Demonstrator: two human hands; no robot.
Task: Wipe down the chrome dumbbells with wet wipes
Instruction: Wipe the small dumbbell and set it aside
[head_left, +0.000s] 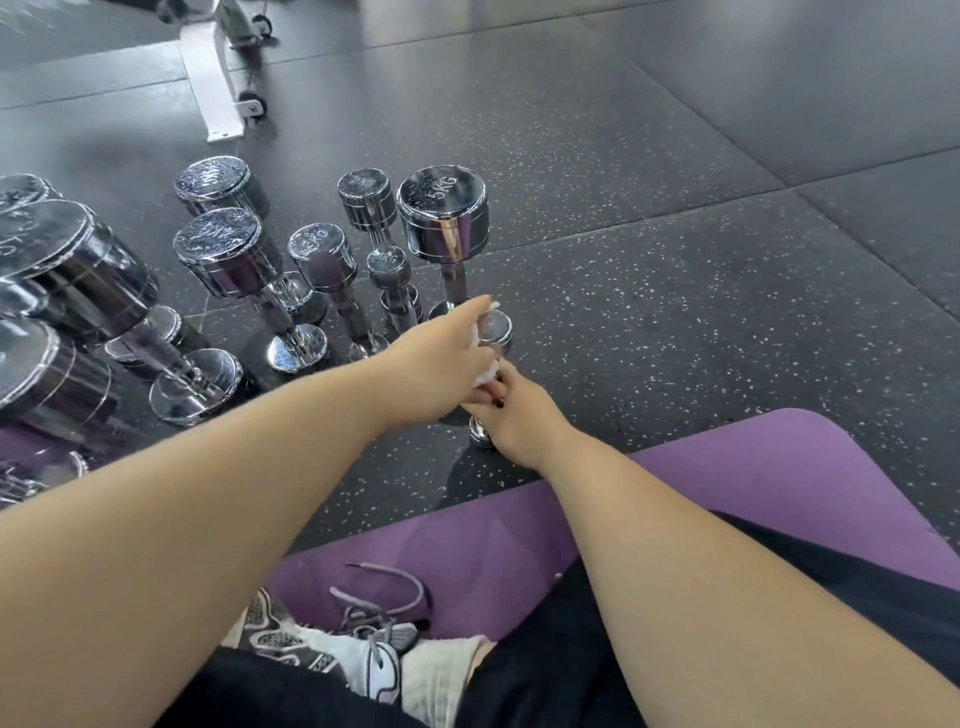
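A small dumbbell (497, 328) stands nearly upright on the speckled floor (675, 312), just past the far edge of the purple mat (753, 467). Its lower head touches the floor and its upper head shows beyond the hands. The left hand (447, 358) reaches in from the near left and holds a white wipe (485, 370) against the left side of the small dumbbell, its fingers curled round the wipe with 1 finger stretched along the upper head. The right hand (519, 418) sits just below and touches the left hand, its fingers curled round the handle. Just far and left of the hands a 5KG dumbbell (442, 215) stands on end. Left of that is a cluster of other dumbbells (223, 249), also on end, with the bigger ones toward the left edge. A white machine base (215, 78) with small wheels lies at the far left. At the near edge a shoe (332, 644) rests on the mat, beside legs in black.
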